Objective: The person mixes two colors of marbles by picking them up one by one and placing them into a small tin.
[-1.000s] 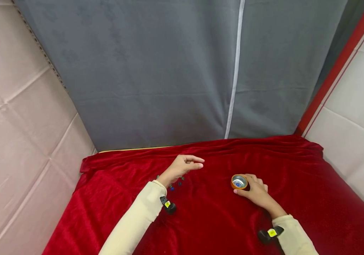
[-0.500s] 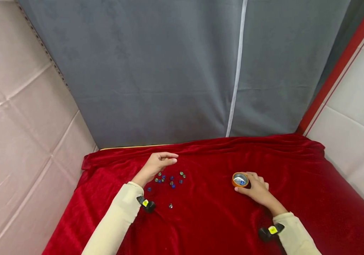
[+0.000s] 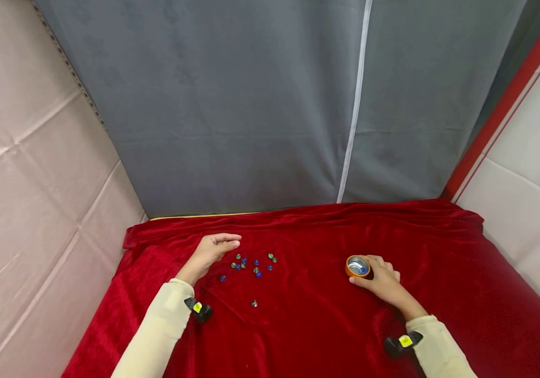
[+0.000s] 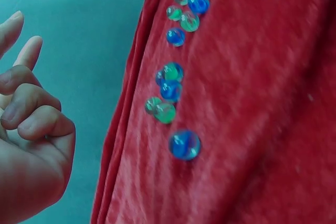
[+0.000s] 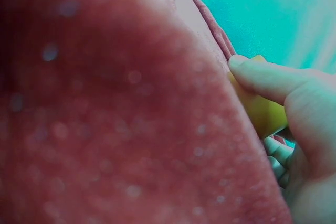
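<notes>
Marbles (image 3: 256, 270) lie loose on the red cloth (image 3: 307, 320), grouped left of its centre, just to the right of the left hand (image 3: 207, 255) and slightly nearer the cloth's front edge, as the head view records; one clear marble (image 3: 254, 303) sits apart, closer to that edge. Being round, they present no long axis. Left hand is clearly the nearer; the right hand (image 3: 380, 281), well off towards the right edge, grips a small orange tin (image 3: 355, 266), mouth up, one blue marble (image 3: 363, 270) inside. Left wrist view: fingers loosely bent, no object visible in them, marbles not touched. Right wrist view: thumb pressed along the tin's wall; fingertips behind it are partly hidden.
</notes>
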`<state>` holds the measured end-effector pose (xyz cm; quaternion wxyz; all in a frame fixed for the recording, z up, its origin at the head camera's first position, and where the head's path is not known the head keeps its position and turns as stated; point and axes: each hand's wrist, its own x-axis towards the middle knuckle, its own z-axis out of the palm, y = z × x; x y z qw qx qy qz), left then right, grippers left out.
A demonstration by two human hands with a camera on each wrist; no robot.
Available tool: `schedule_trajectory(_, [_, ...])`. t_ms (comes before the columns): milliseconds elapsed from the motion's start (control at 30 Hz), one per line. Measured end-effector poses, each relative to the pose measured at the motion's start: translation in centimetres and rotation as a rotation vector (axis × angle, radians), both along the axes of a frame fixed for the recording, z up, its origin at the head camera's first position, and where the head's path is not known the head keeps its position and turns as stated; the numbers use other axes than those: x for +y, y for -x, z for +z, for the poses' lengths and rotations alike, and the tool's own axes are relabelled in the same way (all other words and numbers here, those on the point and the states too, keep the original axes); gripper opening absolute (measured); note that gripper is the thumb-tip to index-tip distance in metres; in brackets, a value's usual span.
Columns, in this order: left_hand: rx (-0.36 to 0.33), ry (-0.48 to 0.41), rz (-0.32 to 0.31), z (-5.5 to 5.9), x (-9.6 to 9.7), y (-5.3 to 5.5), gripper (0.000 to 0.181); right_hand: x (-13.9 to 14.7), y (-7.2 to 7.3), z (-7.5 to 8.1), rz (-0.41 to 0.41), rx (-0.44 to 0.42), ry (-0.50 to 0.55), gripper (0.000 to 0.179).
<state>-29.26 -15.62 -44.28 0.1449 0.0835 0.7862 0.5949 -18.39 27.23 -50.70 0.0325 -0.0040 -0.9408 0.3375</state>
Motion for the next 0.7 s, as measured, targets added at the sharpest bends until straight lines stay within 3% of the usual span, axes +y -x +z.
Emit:
schedule_trajectory(333, [-0.059,0.016,0.013,-1.6,-1.5,-0.7,0.046,0.1,-0.4,0.1,0.0,-0.012,0.003,0.071])
schedule_trajectory(433, [-0.073,0.015,0.015,-1.5,-2.0,-1.1,0.045,0.2,-0.3,0.1,-0.001,-0.012,0.003,0.071])
schedule_trajectory(600, [-0.089,0.012,0.017,0.1,-2.7,-2.7,0.044,0.4,-0.2,0.1,-0.003,-0.016,0.001,0.072])
schedule_trajectory(700, [-0.085,0.013,0.014,-0.7,-3.4,-2.7,0.046,0.5,-0.1,0.1,-0.004,-0.012,-0.004,0.072])
